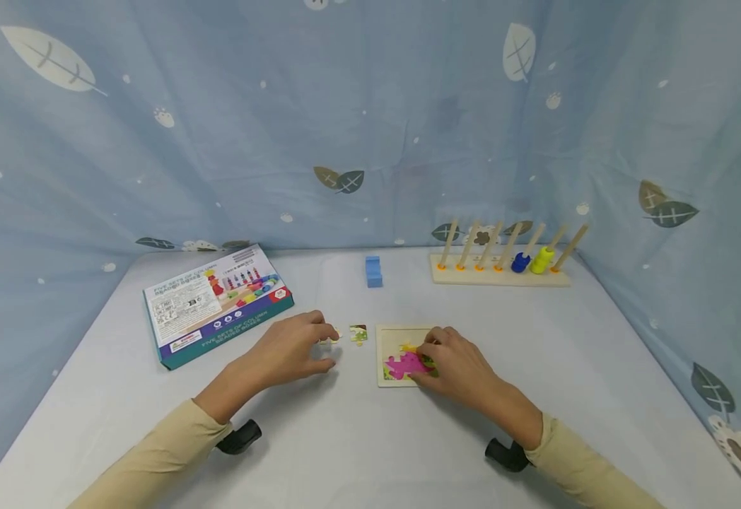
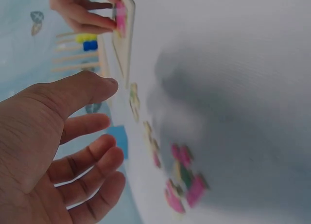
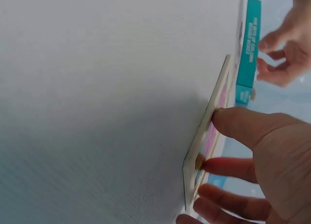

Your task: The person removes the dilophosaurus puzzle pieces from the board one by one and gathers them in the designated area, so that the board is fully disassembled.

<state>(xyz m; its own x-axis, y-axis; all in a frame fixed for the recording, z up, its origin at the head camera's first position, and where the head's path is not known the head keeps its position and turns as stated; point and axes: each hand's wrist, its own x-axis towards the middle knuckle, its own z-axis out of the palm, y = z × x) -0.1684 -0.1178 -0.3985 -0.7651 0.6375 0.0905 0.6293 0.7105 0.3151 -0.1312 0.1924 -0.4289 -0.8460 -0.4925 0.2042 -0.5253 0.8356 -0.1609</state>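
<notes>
Busy at a small jigsaw, reaching over the right side of a shallow wooden tray (image 1: 391, 336) with the right hand (image 1: 459, 364). Touching the near rim with the thumb and, by the right wrist view, apparently a yellow piece (image 1: 408, 348) with the index finger; pinching nothing visible, with fingers loosely bent and spread. Showing a pink section (image 1: 405, 365) just left of those fingertips, with bare wood beyond. Holding nothing either in the left hand (image 1: 303, 346), relaxed and spread to the left of the tray. Seen just right of the left fingertips, between grip and tray: a loose green-patterned piece (image 1: 358, 334). Seen close under the left hand in its wrist view: loose pink pieces (image 2: 197, 190), blurred. Set farther from the grip: a printed box (image 1: 218, 304) beyond the left hand, a blue block (image 1: 373, 272) beyond and between both, a peg rack (image 1: 500, 278) beyond the right.

Most likely settling a piece into the tray. To do so well, steady the rim with the thumb, turn the piece to match tabs with notches, then press straight down without forcing a corner. Check for a flush fit before letting go, and take care not to lift the neighbouring pink section
</notes>
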